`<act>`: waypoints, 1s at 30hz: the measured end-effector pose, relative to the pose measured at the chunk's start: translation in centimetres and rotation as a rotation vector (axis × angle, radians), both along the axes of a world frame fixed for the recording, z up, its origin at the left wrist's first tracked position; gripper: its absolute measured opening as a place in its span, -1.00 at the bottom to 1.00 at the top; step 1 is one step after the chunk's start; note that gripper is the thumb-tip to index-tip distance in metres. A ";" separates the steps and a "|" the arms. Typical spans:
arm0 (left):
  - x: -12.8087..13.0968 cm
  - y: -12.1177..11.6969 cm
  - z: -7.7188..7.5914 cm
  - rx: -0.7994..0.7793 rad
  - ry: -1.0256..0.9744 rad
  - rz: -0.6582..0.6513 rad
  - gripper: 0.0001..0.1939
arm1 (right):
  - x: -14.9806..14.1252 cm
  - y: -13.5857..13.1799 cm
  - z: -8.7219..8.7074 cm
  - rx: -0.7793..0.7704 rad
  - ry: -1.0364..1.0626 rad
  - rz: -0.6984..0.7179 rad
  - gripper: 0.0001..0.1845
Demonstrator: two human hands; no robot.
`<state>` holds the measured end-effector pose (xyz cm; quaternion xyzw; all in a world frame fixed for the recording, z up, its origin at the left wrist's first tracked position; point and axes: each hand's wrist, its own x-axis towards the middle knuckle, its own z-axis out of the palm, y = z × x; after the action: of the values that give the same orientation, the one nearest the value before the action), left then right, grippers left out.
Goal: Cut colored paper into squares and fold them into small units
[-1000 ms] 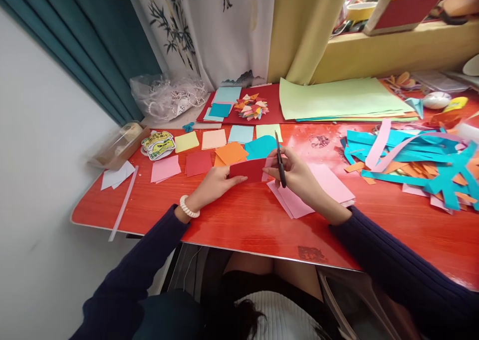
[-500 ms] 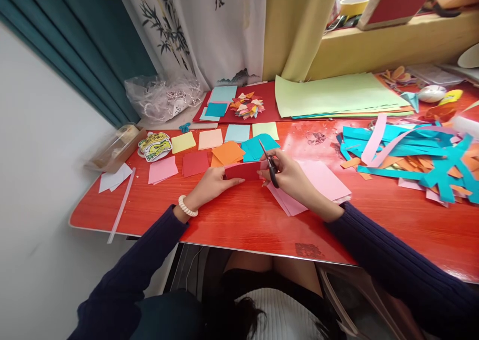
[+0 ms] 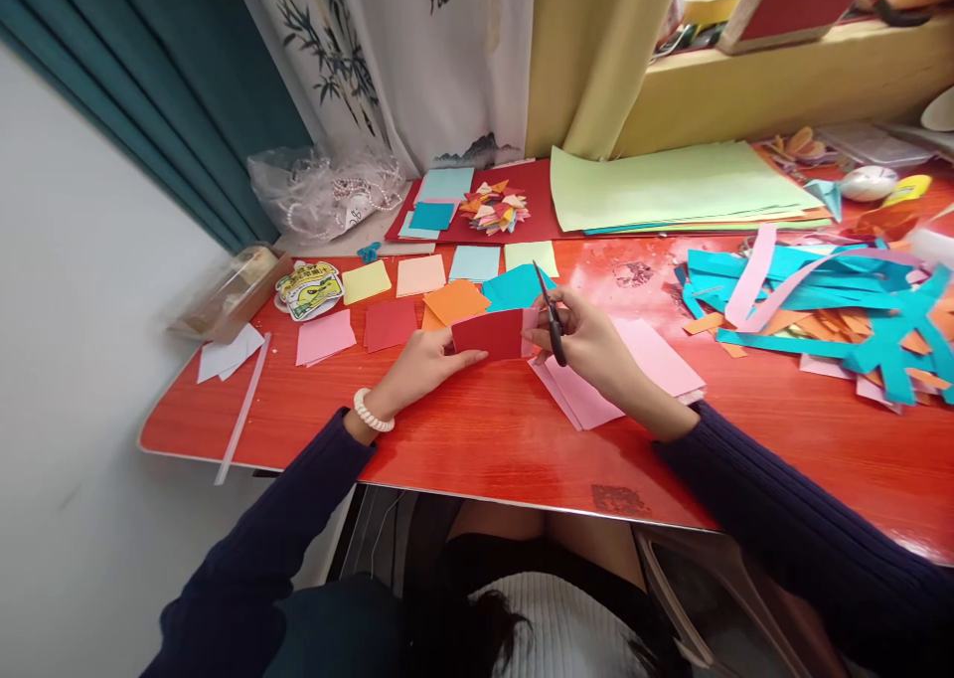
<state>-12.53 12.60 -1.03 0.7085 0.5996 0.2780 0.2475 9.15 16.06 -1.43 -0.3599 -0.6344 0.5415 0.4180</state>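
A dark red sheet of paper [image 3: 488, 336] is pinched at its left end by my left hand [image 3: 428, 368], thumb in front. A narrow pink strip of paper [image 3: 530, 330] shows along its right edge. Black-handled scissors [image 3: 556, 335] are in my right hand [image 3: 585, 345], blades pointing up and away from me; its fingertips touch the pink edge. Beneath the right hand lie larger pink sheets [image 3: 656, 360]. Just behind the held paper are orange squares [image 3: 456, 302] and teal paper pieces [image 3: 514, 288].
Small stacks of pink squares [image 3: 326, 338] and red squares [image 3: 392, 325] lie to the left. Teal and orange scraps [image 3: 805, 285] heap at the right. Large pale green sheets [image 3: 671, 191] lie at the back, beside a folded-paper ornament [image 3: 495, 207]. A clear box [image 3: 228, 295] stands at the left edge.
My right hand and the scissors have shifted slightly right. More of the dark red paper's face and the pink strip at its right edge show now. My left hand has hardly moved.
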 end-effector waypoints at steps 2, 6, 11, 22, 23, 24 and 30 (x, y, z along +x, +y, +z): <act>0.0 0.0 0.2 -0.006 0.034 -0.018 -0.56 | 0.0 0.0 -0.1 0.005 0.014 0.004 -0.75; 0.2 -0.2 0.7 -0.037 0.031 -0.065 -0.47 | 0.1 0.0 -0.2 0.018 -0.006 -0.009 -0.77; 0.1 -0.2 0.9 0.001 0.036 -0.074 -0.47 | 0.1 -0.1 -0.1 0.013 -0.016 -0.011 -0.75; -0.2 -0.1 0.8 0.026 0.046 -0.098 -0.60 | 0.0 -0.2 -0.1 0.039 -0.026 -0.028 -0.75; -0.2 -0.1 0.8 0.030 0.049 -0.097 -0.62 | 0.0 -0.2 -0.1 0.039 -0.025 -0.033 -0.75; -0.2 -0.1 0.8 0.035 0.052 -0.095 -0.63 | 0.0 -0.2 -0.2 0.037 -0.021 -0.037 -0.75; -0.1 -0.2 0.9 0.031 -0.007 -0.032 -0.60 | 0.1 -0.1 0.0 -0.001 0.036 -0.005 -0.76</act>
<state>-12.59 12.42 -0.12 0.7209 0.5829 0.2856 0.2430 9.23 15.94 -1.43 -0.3518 -0.6255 0.5473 0.4307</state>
